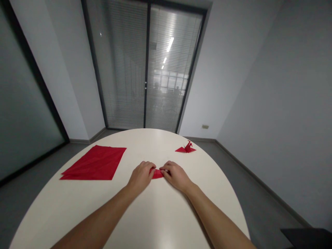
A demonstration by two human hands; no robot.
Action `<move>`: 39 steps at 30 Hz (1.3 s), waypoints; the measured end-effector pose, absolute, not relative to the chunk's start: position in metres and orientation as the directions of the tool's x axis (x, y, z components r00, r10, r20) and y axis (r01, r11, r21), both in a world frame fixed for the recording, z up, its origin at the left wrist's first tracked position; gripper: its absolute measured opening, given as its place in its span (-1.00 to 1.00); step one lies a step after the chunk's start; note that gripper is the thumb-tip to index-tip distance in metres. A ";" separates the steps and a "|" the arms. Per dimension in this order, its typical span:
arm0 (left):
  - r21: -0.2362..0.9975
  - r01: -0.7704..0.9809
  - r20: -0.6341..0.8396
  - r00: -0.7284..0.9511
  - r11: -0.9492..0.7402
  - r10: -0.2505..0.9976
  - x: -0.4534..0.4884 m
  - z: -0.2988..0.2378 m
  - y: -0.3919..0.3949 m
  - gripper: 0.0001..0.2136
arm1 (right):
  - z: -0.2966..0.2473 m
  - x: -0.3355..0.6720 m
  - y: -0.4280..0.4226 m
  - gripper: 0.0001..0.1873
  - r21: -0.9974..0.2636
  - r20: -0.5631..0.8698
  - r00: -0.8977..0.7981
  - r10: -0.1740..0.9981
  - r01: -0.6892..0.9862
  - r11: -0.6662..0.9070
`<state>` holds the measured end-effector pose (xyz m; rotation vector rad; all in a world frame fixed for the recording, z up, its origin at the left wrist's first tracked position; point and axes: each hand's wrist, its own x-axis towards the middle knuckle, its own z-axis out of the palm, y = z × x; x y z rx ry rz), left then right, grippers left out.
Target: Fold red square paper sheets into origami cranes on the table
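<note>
A small folded piece of red paper (157, 174) lies on the white round table (145, 214), pinched from both sides. My left hand (141, 176) curls its fingers over the paper's left end. My right hand (175, 174) presses closed fingers on its right end. Most of the paper is hidden under my fingers. A finished red paper crane (186, 148) stands on the table beyond my right hand.
A stack of flat red paper sheets (95, 162) lies on the table's left side. Behind the table are a glass door with blinds (146, 65) and grey floor. A dark object (308, 237) shows at the bottom right corner.
</note>
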<state>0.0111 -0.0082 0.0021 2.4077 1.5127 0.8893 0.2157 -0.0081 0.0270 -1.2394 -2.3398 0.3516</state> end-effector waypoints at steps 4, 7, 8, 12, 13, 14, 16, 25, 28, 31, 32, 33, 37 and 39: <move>0.426 0.766 0.398 0.319 -0.481 0.860 0.010 0.000 -0.008 -0.85 | 0.025 0.216 -0.008 -0.75 -0.438 0.278 -0.482 0.831 0.706 0.556; 0.409 0.758 0.408 0.346 -0.508 0.845 0.011 0.000 -0.008 -0.83 | 0.024 0.216 -0.009 -0.77 -0.460 0.280 -0.480 0.832 0.694 0.555; 0.404 0.754 0.409 0.357 -0.518 0.840 0.011 0.001 -0.008 -0.82 | 0.024 0.216 -0.009 -0.77 -0.465 0.281 -0.478 0.832 0.691 0.554; 0.395 0.746 0.402 0.384 -0.536 0.831 0.013 0.006 -0.011 -0.81 | 0.025 0.215 -0.010 -0.80 -0.471 0.299 -0.469 0.831 0.685 0.556; 0.396 0.746 0.400 0.384 -0.535 0.832 0.013 0.007 -0.012 -0.81 | 0.026 0.215 -0.010 -0.81 -0.470 0.302 -0.467 0.831 0.686 0.556; 0.396 0.747 0.400 0.383 -0.534 0.832 0.013 0.009 -0.013 -0.81 | 0.027 0.215 -0.010 -0.82 -0.468 0.304 -0.465 0.832 0.687 0.555; 0.396 0.748 0.403 0.379 -0.532 0.833 0.013 0.010 -0.015 -0.80 | 0.027 0.215 -0.010 -0.84 -0.466 0.300 -0.460 0.836 0.693 0.549; 0.334 0.748 0.404 0.436 -0.573 0.804 0.010 0.010 -0.017 -0.89 | 0.024 0.221 -0.007 -0.87 -0.469 0.298 -0.505 0.810 0.661 0.585; 0.317 0.758 0.394 0.441 -0.569 0.807 0.009 0.011 -0.017 -0.88 | 0.024 0.223 -0.005 -0.83 -0.486 0.307 -0.548 0.778 0.613 0.623; 0.296 0.767 0.398 0.442 -0.569 0.804 0.008 0.014 -0.017 -0.86 | 0.027 0.222 -0.005 -0.79 -0.476 0.317 -0.569 0.758 0.596 0.647; 0.288 0.771 0.401 0.441 -0.567 0.803 0.008 0.016 -0.017 -0.86 | 0.029 0.221 -0.006 -0.79 -0.466 0.325 -0.570 0.755 0.598 0.652; 0.281 0.776 0.402 0.439 -0.565 0.803 0.007 0.017 -0.017 -0.85 | 0.030 0.219 -0.007 -0.80 -0.456 0.335 -0.568 0.752 0.601 0.657; 0.285 0.783 0.398 0.428 -0.553 0.811 0.008 0.021 -0.017 -0.85 | 0.032 0.217 -0.009 -0.81 -0.443 0.363 -0.555 0.748 0.604 0.663; 0.301 0.781 0.403 0.416 -0.547 0.815 0.007 0.021 -0.017 -0.86 | 0.032 0.218 -0.008 -0.80 -0.453 0.357 -0.550 0.755 0.605 0.655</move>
